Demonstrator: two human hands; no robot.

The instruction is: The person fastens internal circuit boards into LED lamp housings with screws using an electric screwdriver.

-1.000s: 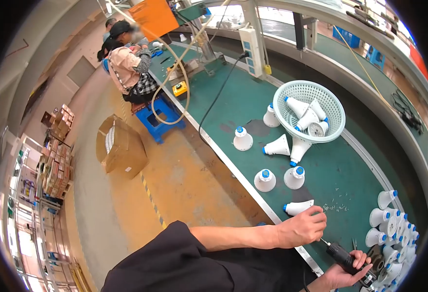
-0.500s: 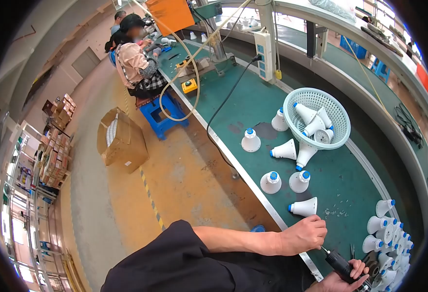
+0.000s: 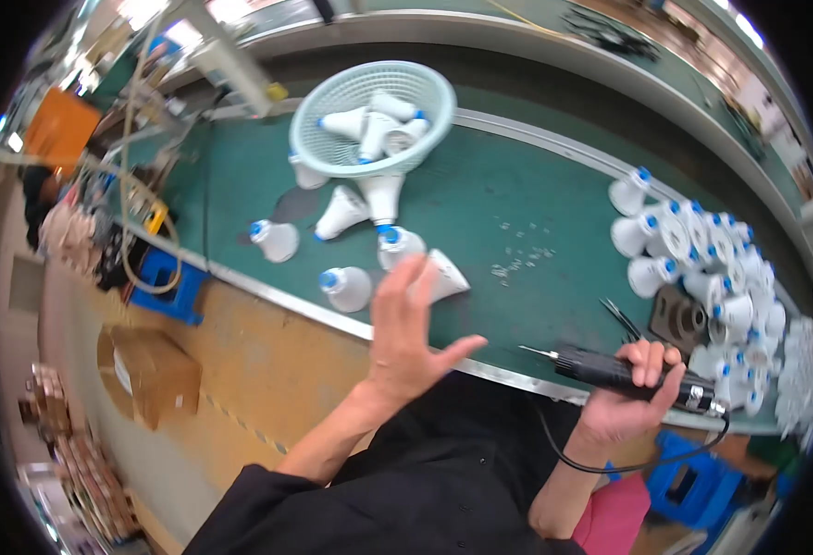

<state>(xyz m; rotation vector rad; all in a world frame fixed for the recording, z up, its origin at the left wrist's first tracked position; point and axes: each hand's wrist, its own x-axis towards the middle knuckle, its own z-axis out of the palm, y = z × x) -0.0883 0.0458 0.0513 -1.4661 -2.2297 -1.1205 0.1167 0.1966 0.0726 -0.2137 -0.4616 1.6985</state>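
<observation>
My left hand (image 3: 406, 342) is open, fingers spread, reaching over the near edge of the green bench. Its fingertips overlap a white cone-shaped lamp housing (image 3: 448, 277) lying on its side. Close by stand two more housings with blue caps, one upright housing (image 3: 346, 290) left of the fingers and another housing (image 3: 399, 246) just behind them. My right hand (image 3: 633, 407) is wrapped around a black electric screwdriver (image 3: 596, 368), its thin bit pointing left above the bench edge. A cable runs from the tool's rear end.
A pale blue basket (image 3: 309, 153) holds several white housings at the back. Many more housings (image 3: 670, 240) crowd the right end beside a grey metal block (image 3: 675, 314) and tweezers (image 3: 621, 319). Small clear bits (image 3: 522, 259) lie mid-bench. A cardboard box (image 3: 161, 379) stands on the floor.
The view has swung to the right. My left hand has left the screwdriver's tip, opened, and moved toward the housings on the left. The right hand still holds the screwdriver.
</observation>
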